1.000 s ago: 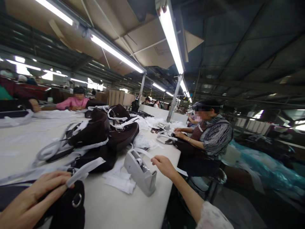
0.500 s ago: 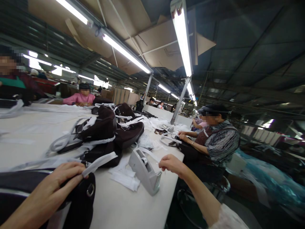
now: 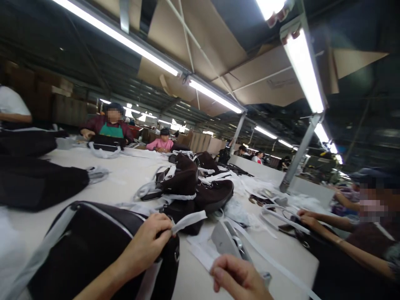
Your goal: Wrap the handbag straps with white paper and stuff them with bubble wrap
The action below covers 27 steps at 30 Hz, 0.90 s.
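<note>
A black bag (image 3: 93, 246) with pale piping and a metal eyelet lies in front of me on the left. At its right upper end, my left hand (image 3: 153, 237) is closed, pinching a white wrapping strip (image 3: 190, 220) whose loose end points right. My right hand (image 3: 239, 277) is just in front of the grey tape dispenser (image 3: 229, 239) and covers part of it. Its thumb and fingers are pressed together, and anything between them is too small to make out. White sheets (image 3: 203, 252) lie beside the dispenser.
Several dark bags (image 3: 181, 179) with white-wrapped straps are heaped beyond my hands on the white table (image 3: 125, 175). More black bags (image 3: 40, 183) lie at left. A co-worker's hands (image 3: 309, 218) handle a bag at right. Other people sit across the table.
My view has swung left, bringing more bags and people into sight. My right hand has moved from the dispenser's far right side to its near side, closer to the bag. My left hand keeps its pinch.
</note>
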Each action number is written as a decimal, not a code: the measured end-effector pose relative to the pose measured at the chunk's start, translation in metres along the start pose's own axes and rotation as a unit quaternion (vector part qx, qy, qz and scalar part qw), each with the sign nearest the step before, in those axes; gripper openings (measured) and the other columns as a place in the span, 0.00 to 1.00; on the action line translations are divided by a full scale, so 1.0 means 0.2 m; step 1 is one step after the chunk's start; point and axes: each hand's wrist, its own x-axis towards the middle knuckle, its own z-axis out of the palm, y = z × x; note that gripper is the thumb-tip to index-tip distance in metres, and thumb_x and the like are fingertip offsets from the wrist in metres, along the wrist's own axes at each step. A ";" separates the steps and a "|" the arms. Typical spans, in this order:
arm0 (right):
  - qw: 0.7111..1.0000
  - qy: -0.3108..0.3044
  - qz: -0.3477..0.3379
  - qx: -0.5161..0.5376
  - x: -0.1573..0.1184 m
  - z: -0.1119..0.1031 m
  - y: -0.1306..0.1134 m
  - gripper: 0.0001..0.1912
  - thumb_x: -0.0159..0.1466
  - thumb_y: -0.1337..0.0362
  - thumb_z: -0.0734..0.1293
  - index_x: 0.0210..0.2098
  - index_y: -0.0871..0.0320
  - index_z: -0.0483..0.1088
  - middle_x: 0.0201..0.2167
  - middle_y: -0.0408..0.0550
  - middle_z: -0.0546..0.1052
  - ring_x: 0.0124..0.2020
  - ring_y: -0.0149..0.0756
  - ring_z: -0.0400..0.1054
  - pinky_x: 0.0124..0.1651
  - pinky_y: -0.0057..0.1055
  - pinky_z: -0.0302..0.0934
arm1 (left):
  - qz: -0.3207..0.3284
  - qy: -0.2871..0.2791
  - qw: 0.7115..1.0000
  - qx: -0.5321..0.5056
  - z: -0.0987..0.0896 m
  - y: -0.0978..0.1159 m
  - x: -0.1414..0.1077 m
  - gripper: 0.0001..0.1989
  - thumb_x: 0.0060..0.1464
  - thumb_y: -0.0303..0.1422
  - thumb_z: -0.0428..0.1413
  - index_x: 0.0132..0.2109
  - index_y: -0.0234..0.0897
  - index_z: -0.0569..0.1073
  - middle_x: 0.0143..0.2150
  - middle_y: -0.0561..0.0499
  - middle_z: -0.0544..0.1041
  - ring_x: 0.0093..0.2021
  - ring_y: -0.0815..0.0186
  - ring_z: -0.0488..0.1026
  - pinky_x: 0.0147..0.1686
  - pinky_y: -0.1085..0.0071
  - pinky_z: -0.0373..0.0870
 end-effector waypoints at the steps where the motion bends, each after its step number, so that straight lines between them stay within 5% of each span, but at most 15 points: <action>1: 1.000 -0.003 -0.028 -0.002 0.07 0.07 -0.08 0.19 0.64 0.46 0.65 0.32 0.54 0.77 0.27 0.47 0.79 0.28 0.37 0.67 0.32 0.30 0.58 | -0.002 0.005 1.000 -0.006 0.00 0.01 0.00 0.13 0.57 0.31 0.47 0.32 0.39 0.76 0.39 0.48 0.78 0.47 0.57 0.70 0.50 0.62 0.65; 5: 0.993 0.073 -0.092 -0.030 0.28 0.32 -0.22 0.16 0.65 0.54 0.64 0.25 0.56 0.72 0.23 0.45 0.76 0.26 0.35 0.67 0.30 0.28 0.57 | -0.003 0.021 0.999 -0.031 0.01 0.00 -0.02 0.12 0.55 0.27 0.48 0.30 0.39 0.76 0.37 0.49 0.77 0.45 0.59 0.70 0.48 0.64 0.64; 8: 0.990 0.107 -0.091 -0.026 0.36 0.39 -0.22 0.17 0.63 0.53 0.63 0.23 0.55 0.70 0.22 0.45 0.74 0.25 0.36 0.67 0.29 0.29 0.57 | -0.010 0.030 0.999 -0.037 0.02 -0.01 -0.02 0.12 0.55 0.26 0.49 0.29 0.38 0.75 0.37 0.48 0.77 0.45 0.59 0.70 0.47 0.64 0.63; 19: 0.989 0.144 -0.014 -0.019 0.42 0.43 -0.28 0.15 0.57 0.52 0.62 0.20 0.54 0.68 0.21 0.49 0.75 0.25 0.39 0.68 0.29 0.32 0.60 | 0.004 0.047 0.998 -0.048 0.03 -0.04 -0.03 0.10 0.53 0.24 0.49 0.28 0.37 0.73 0.37 0.49 0.75 0.44 0.60 0.69 0.46 0.64 0.63; 27: 0.994 0.091 0.004 0.062 0.39 0.39 -0.31 0.12 0.54 0.55 0.66 0.22 0.57 0.71 0.20 0.46 0.77 0.25 0.37 0.69 0.29 0.29 0.58 | 0.008 0.027 0.997 -0.073 0.02 -0.03 -0.02 0.16 0.61 0.31 0.46 0.26 0.36 0.71 0.34 0.49 0.73 0.39 0.62 0.70 0.41 0.67 0.62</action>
